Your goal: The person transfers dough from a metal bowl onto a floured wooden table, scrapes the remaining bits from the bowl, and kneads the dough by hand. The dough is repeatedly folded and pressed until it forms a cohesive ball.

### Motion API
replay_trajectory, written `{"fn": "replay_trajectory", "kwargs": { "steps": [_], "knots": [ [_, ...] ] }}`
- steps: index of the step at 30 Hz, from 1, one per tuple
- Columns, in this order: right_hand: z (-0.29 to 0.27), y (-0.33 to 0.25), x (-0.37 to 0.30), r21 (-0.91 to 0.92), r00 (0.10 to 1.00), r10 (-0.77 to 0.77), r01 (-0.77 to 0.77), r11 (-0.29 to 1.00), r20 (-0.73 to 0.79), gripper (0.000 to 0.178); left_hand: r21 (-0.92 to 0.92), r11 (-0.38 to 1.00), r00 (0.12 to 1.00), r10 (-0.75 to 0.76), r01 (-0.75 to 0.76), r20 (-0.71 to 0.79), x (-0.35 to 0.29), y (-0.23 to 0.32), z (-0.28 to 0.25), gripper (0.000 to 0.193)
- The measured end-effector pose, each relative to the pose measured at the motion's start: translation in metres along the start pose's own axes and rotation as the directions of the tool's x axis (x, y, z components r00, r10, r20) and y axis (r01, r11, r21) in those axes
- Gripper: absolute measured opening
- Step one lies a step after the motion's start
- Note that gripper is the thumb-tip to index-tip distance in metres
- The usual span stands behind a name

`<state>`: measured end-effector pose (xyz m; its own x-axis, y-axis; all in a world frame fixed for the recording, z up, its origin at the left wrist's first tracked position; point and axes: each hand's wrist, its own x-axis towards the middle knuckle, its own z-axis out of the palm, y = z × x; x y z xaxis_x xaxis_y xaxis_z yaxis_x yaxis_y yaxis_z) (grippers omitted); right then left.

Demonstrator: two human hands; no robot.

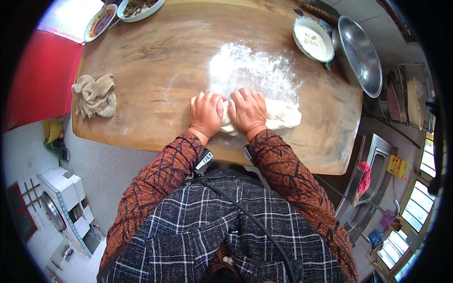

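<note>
A long lump of pale dough [283, 114] lies near the front edge of the wooden board [141, 70]. My left hand [206, 113] grips its left end, fingers curled over the far side and thumb along the inner edge. Close beside it, my right hand [248, 111] is wrapped over the middle of the dough, its knuckles bent. To the right of that hand the dough sticks out bare. Just beyond both hands is a patch of white flour [252, 68] spread on the wood. My palms hide the dough's underside.
At the far right stand a bowl of flour [312, 40] and a tilted steel basin [361, 54]. A crumpled beige cloth [94, 96] lies at the left edge. Far left are a bowl of reddish sauce [101, 22] and a dish of dark filling [138, 8]. A sink [373, 162] is right.
</note>
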<state>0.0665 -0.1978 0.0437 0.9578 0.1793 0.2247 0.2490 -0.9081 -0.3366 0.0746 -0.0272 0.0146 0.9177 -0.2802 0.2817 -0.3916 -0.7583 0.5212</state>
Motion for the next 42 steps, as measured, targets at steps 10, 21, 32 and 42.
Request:
{"fn": "replay_trajectory", "kwargs": {
  "steps": [10, 21, 32, 42],
  "knots": [
    [0.012, 0.006, 0.041, -0.128, 0.978, 0.209, -0.208, 0.970, -0.007, 0.028, -0.050, 0.995, 0.992, -0.078, 0.083, 0.098, 0.048, -0.022, 0.008, 0.025],
    [-0.068, 0.020, -0.057, 0.054, 0.991, 0.059, -0.053, 0.997, -0.123, 0.021, -0.099, 0.970, 0.973, 0.227, -0.222, 0.037, -0.042, 0.063, -0.011, 0.027],
    [-0.027, 0.073, -0.100, -0.071, 1.000, 0.000, -0.002, 0.997, -0.031, 0.040, 0.011, 0.923, 0.910, 0.377, -0.385, 0.174, -0.026, 0.033, 0.016, 0.040],
    [-0.025, 0.097, -0.029, -0.021, 0.983, 0.163, -0.165, 0.986, -0.080, 0.024, 0.011, 0.972, 0.945, 0.226, -0.235, 0.238, 0.052, 0.030, 0.026, 0.028]
  ]
}}
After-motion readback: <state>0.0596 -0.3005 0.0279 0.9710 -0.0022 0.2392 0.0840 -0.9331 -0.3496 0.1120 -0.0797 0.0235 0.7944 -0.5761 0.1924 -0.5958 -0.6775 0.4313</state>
